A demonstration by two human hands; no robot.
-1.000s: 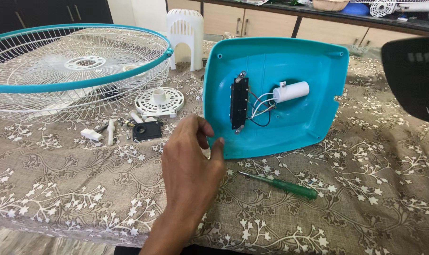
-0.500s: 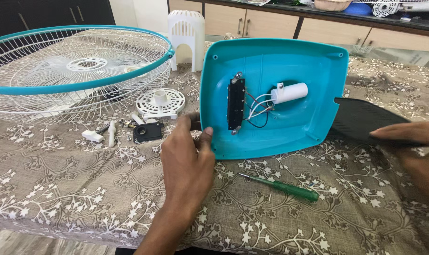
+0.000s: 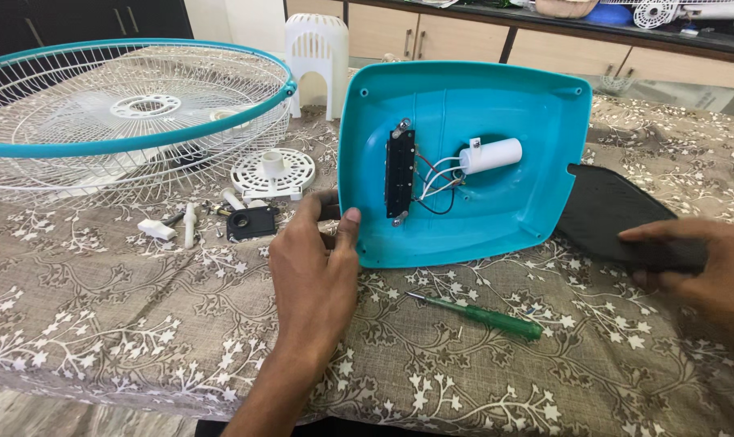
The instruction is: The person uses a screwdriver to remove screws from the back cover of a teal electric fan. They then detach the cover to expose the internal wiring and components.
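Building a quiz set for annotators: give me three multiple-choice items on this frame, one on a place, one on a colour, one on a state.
1. Where does the green screwdriver lie?
A. on the cloth in front of the teal housing
B. inside the fan guard
C. on the rear counter

2. What colour is the cylinder wired inside the housing?
A. black
B. white
C. green

3. What is the right hand doing?
A. resting flat and empty
B. holding the screwdriver
C. gripping a black panel

Answers:
1 A, it lies on the patterned cloth just below the housing's lower edge.
2 B, the white cylinder sits beside the black switch block.
3 C, its fingers wrap the panel's near end, while the left hand pinches the housing's edge.
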